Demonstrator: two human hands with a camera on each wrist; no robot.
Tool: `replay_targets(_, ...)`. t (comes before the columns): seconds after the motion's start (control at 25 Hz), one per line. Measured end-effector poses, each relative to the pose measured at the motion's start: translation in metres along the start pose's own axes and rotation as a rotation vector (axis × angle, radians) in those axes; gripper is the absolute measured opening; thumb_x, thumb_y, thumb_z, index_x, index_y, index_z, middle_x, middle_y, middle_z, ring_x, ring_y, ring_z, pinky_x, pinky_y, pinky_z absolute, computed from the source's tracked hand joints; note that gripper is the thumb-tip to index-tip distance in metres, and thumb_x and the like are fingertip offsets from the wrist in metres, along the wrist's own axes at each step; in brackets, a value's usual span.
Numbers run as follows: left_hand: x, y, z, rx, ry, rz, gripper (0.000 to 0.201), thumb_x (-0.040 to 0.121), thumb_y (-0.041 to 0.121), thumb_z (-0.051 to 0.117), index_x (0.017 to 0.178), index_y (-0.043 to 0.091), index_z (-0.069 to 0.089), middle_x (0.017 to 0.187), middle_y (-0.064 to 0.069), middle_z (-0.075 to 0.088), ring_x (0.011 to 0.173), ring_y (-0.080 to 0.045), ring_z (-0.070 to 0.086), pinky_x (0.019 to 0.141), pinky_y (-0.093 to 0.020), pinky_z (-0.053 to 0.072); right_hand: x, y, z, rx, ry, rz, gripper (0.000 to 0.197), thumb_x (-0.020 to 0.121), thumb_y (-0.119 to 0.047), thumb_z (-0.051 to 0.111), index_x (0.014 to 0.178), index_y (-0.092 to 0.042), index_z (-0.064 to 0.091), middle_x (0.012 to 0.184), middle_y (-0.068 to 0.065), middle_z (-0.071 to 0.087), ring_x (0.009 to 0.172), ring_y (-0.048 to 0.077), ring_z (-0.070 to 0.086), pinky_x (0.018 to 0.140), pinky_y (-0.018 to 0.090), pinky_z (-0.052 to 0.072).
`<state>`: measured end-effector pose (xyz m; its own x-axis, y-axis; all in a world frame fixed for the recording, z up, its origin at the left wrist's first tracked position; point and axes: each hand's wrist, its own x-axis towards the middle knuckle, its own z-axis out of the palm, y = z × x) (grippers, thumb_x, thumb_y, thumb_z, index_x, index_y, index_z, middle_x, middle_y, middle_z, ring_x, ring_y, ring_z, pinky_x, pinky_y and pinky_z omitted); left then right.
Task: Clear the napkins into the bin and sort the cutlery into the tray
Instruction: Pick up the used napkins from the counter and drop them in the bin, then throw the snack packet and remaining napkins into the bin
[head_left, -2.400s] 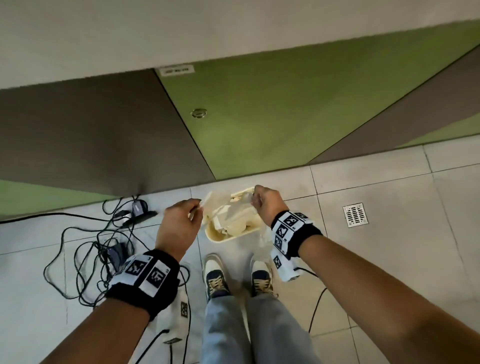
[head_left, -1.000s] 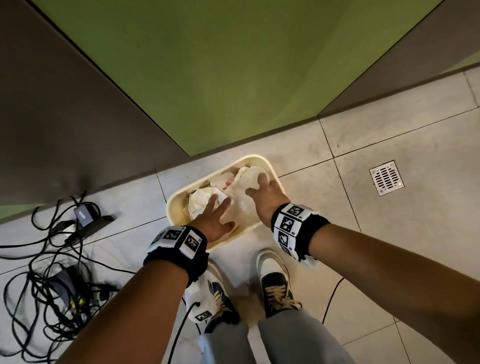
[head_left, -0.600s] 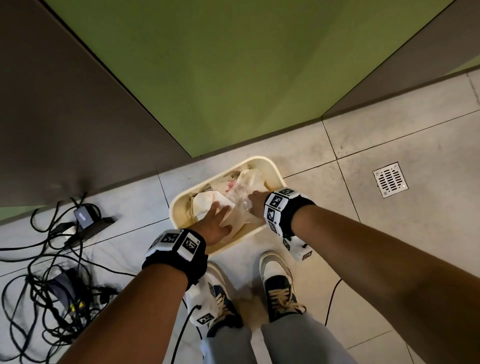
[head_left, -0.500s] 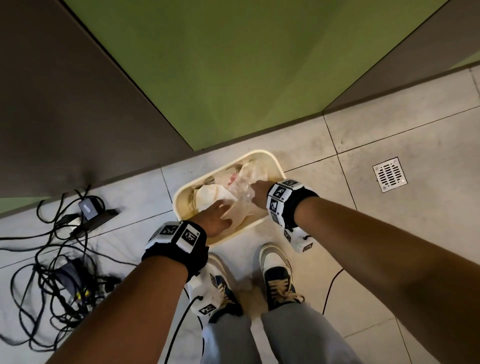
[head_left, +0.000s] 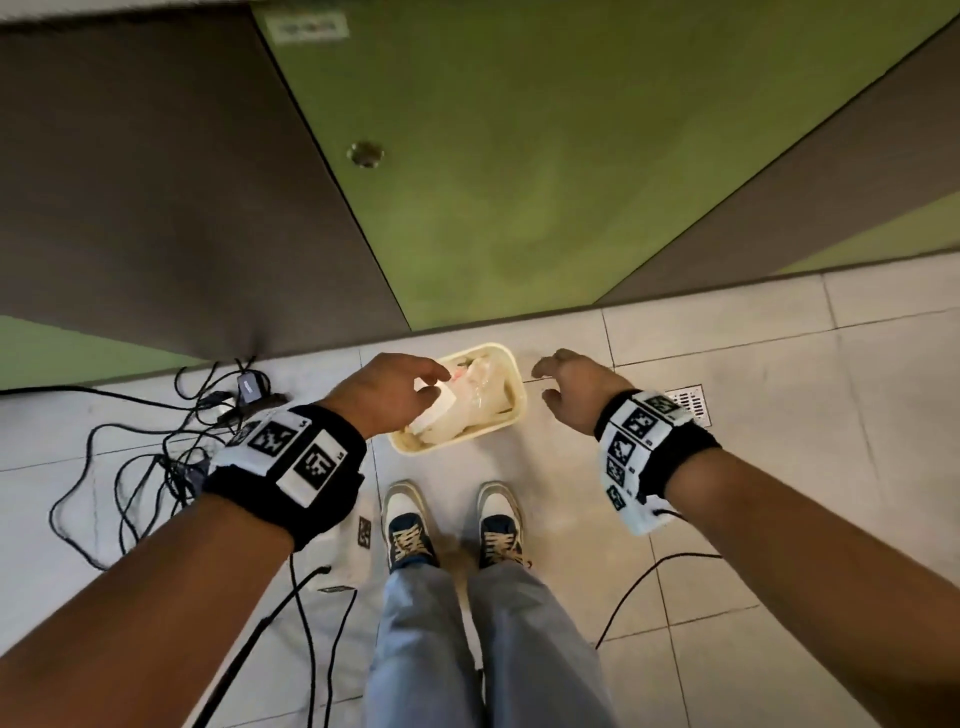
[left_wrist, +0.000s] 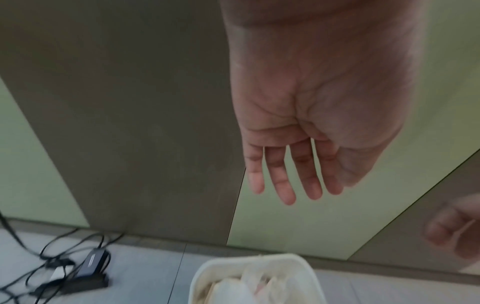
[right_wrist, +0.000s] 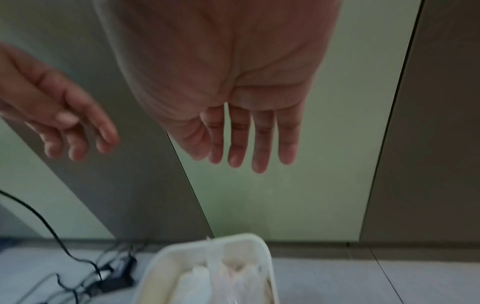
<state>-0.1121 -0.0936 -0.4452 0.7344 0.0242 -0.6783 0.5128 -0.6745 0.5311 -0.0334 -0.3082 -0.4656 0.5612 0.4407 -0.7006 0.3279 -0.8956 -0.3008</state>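
Both hands are hanging empty above the floor: the left hand is hovering over the near left part of the cream bin, fingers loose and straight, and the right hand is floating just right of it, fingers relaxed and holding nothing. Between them, the bin is sitting on the tiled floor ahead of the person's shoes, with crumpled napkins lying inside. Cables are trailing off left, and a green wall panel is rising behind.
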Motion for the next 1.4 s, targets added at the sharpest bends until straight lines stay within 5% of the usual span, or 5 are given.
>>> replay_targets(0.32, -0.179, 0.138, -0.125, 0.105, 0.141, 0.143, 0.031, 0.092, 0.025, 0.053, 0.121, 0.019, 0.061, 0.124, -0.003, 0.064, 0.11, -0.014, 0.059, 0.089, -0.014, 0.035, -0.16, -0.043, -0.137, -0.098, 0.153, -0.143, 0.035, 0.09, -0.016, 0.048, 0.125, -0.016, 0.05, 0.129, 0.009, 0.054, 0.114, 0.028, 0.056, 0.096, 0.036, 0.048)
replay_targets(0.6, -0.261, 0.176, -0.214, 0.081, 0.422, 0.166, 0.029, 0.091, 0.022, 0.055, 0.119, 0.019, 0.062, 0.122, -0.004, 0.064, 0.097, -0.01, 0.055, 0.09, -0.018, 0.036, -0.212, -0.081, -0.227, -0.159, 0.277, -0.241, 0.032, 0.091, -0.019, 0.047, 0.123, -0.016, 0.052, 0.122, 0.007, 0.062, 0.109, 0.025, 0.059, 0.092, 0.032, 0.048)
replay_targets(0.92, -0.286, 0.146, -0.296, -0.105, 0.815, 0.139, 0.025, 0.088, 0.019, 0.058, 0.111, 0.017, 0.066, 0.1, 0.002, 0.066, 0.077, -0.013, 0.054, 0.083, -0.022, 0.044, -0.205, -0.169, -0.298, -0.092, 0.415, -0.406, 0.026, 0.09, -0.015, 0.052, 0.115, -0.014, 0.058, 0.111, 0.004, 0.064, 0.082, 0.016, 0.053, 0.076, 0.024, 0.043)
replay_targets(1.08, -0.284, 0.113, -0.349, -0.139, 0.963, 0.042, 0.031, 0.086, 0.017, 0.06, 0.116, 0.014, 0.062, 0.116, -0.007, 0.064, 0.094, -0.023, 0.059, 0.086, -0.023, 0.04, -0.188, -0.235, -0.33, -0.031, 0.483, -0.487, 0.023, 0.089, -0.017, 0.052, 0.111, -0.014, 0.061, 0.095, -0.004, 0.059, 0.076, 0.017, 0.055, 0.074, 0.023, 0.041)
replay_targets(1.4, -0.261, 0.037, -0.437, -0.013, 0.983, -0.158, 0.071, 0.072, 0.022, 0.074, 0.136, 0.016, 0.042, 0.134, -0.02, 0.044, 0.127, -0.033, 0.043, 0.108, -0.036, 0.034, -0.138, -0.363, -0.356, -0.045, 0.522, -0.517, 0.028, 0.086, -0.018, 0.057, 0.113, -0.01, 0.06, 0.118, 0.012, 0.062, 0.106, 0.026, 0.057, 0.094, 0.029, 0.043)
